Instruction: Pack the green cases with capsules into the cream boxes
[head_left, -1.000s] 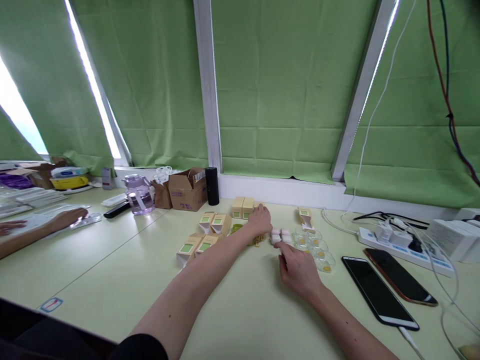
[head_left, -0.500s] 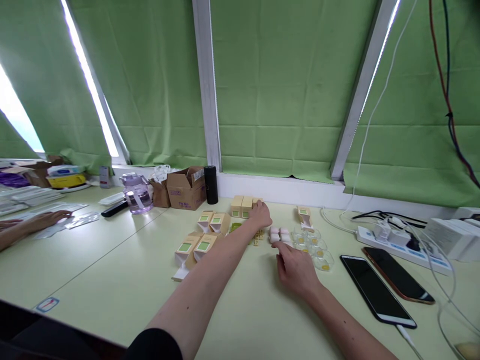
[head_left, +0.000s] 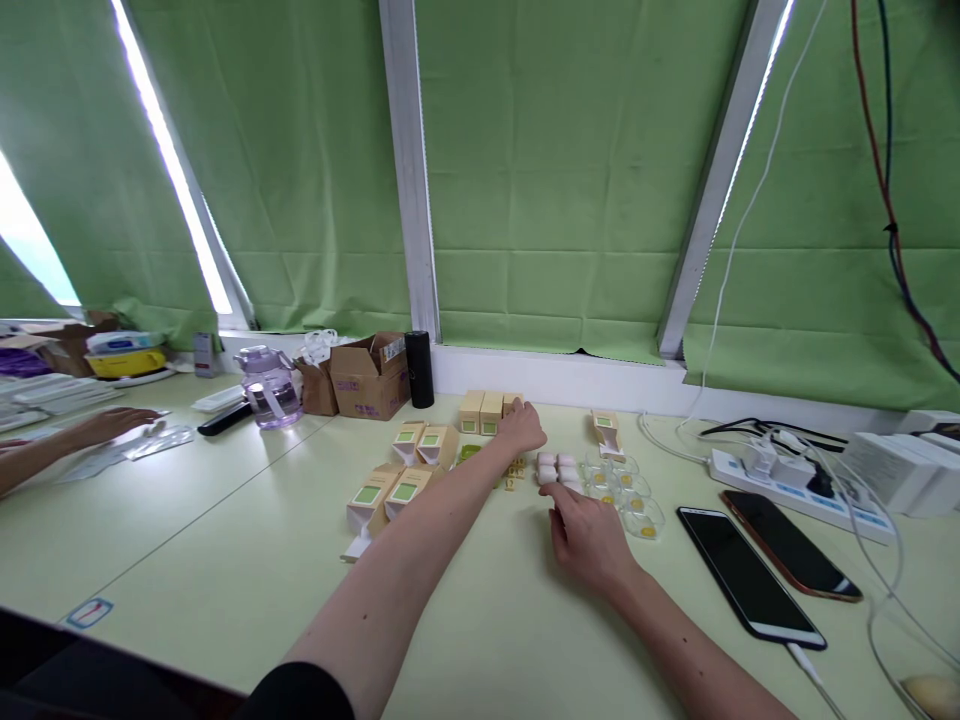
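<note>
Beyond your right hand (head_left: 592,540), your left hand (head_left: 523,430) bends its fingers at a small pale-yellow cardboard box (head_left: 509,403); grip: cannot tell | right: index finger extended beside pale-pink rounded pieces (head_left: 547,473), others curled, hold unclear | its right: clear plastic cups with yellow centres (head_left: 643,524) | left of your left forearm: yellow cartons with green labels (head_left: 368,494)

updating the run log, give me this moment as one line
left hand: at rightmost box of back trio, grip unclear | right hand: by pinkish pieces, contact unclear | nearby: transparent containers, two phones
</note>
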